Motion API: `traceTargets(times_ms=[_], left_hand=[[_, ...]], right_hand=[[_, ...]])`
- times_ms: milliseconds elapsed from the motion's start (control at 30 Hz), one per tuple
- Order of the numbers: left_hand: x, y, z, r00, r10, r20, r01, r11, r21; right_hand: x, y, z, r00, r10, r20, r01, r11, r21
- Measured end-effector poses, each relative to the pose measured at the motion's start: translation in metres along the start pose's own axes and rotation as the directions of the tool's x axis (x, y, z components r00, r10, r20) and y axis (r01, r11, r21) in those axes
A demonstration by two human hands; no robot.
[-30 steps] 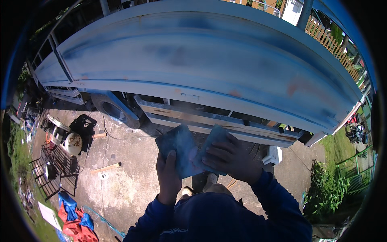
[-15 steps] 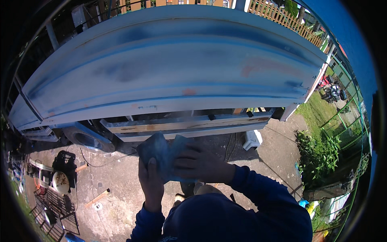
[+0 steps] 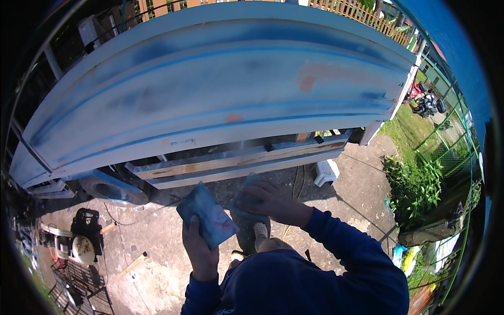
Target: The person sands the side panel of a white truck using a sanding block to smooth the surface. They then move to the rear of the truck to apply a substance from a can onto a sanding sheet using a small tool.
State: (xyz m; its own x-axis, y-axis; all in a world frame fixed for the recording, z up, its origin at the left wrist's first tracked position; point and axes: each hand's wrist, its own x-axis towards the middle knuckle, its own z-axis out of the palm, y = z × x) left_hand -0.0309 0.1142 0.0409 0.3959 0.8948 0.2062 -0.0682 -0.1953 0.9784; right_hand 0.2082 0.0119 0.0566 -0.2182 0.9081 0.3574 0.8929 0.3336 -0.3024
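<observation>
My left hand grips a square, blue-grey flat pad with pale and pinkish smears, thumb pressed on its face. Just right of it, my right hand holds a second blue-grey flat pad, its fingers curled over it and partly blurred. A gap separates the two pads. Both are held below a long vehicle body panel with grey-white coating, dark blue shading and reddish patches.
A wheel is under the vehicle's left end. On the concrete are a white plastic stool, white and black objects, a wooden stick and cords. Plants, green fencing and motorcycles are at the right.
The pads, overlapping or close together half a second ago, are now apart, with my right hand shifted rightward. The view has turned, so the vehicle and yard sit further left in the frame.
</observation>
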Motion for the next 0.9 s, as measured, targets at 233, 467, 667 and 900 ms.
traceTargets(times_ms=[233, 467, 667, 900], left_hand=[[0.007, 0.027, 0.014, 0.959, -0.264, -0.102, 0.213, 0.911, -0.352], [0.015, 0.022, 0.013, 0.950, -0.309, 0.036, 0.308, 0.921, -0.239], [0.017, 0.018, 0.022, 0.983, -0.185, -0.004, 0.181, 0.966, -0.185], [0.022, 0.029, 0.028, 0.952, -0.183, -0.245, 0.099, 0.942, -0.319]], right_hand=[[0.008, -0.022, -0.016, 0.983, -0.173, -0.064, 0.156, 0.966, -0.208], [0.010, -0.013, -0.033, 0.982, -0.191, 0.011, 0.187, 0.948, -0.257], [0.005, -0.032, 0.000, 0.976, -0.217, -0.026, 0.214, 0.973, -0.086], [0.000, -0.044, -0.023, 0.987, -0.119, -0.111, 0.122, 0.992, 0.026]])
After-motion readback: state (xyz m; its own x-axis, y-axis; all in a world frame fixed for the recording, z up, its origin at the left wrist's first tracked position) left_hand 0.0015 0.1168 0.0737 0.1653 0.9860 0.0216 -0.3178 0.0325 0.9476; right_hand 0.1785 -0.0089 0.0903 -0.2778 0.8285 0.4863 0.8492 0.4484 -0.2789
